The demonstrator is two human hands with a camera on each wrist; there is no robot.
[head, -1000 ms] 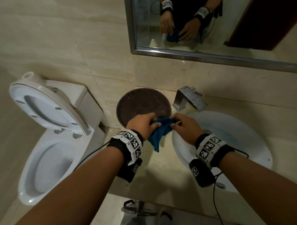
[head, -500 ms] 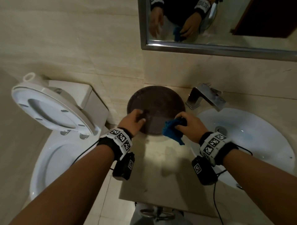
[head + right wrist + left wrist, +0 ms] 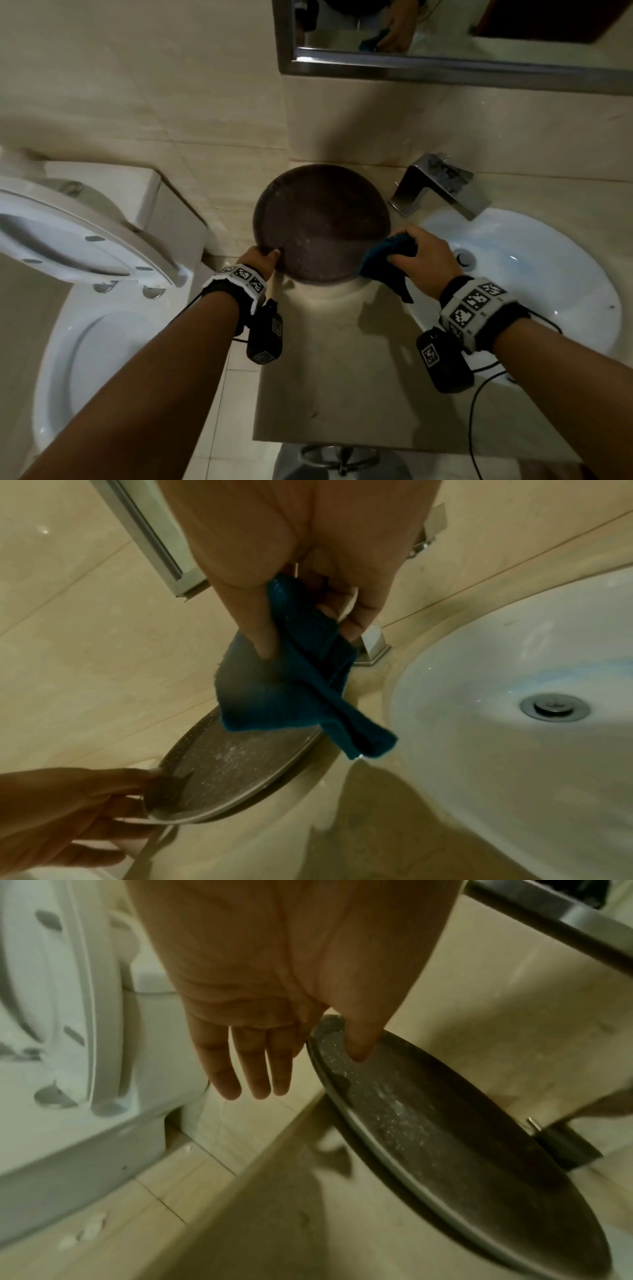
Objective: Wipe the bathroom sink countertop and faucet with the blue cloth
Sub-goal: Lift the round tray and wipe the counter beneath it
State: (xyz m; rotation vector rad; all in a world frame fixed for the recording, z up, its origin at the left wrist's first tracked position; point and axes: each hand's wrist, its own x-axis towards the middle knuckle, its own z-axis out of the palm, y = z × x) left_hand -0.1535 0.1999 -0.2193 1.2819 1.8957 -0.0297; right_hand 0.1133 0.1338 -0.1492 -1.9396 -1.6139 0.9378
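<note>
My right hand (image 3: 421,260) grips the crumpled blue cloth (image 3: 383,260) just above the countertop (image 3: 342,377), between the dark round plate (image 3: 322,222) and the white sink (image 3: 548,274). In the right wrist view the blue cloth (image 3: 284,696) hangs from thumb and curled fingers over the plate's right edge. My left hand (image 3: 263,258) pinches the plate's near left rim, thumb on top. The plate (image 3: 428,1123) is raised and tilted, casting a shadow on the counter. The chrome faucet (image 3: 438,188) stands behind the sink, untouched.
A white toilet (image 3: 102,325) with its seat up stands close to the counter's left end. A framed mirror (image 3: 445,65) hangs on the tiled wall above. The sink drain (image 3: 555,707) is shut. Cables trail from both wrist cameras.
My left hand let go of the cloth, went to the plate's rim and took hold of it. The right hand kept the cloth and shifted right, to the plate's right edge.
</note>
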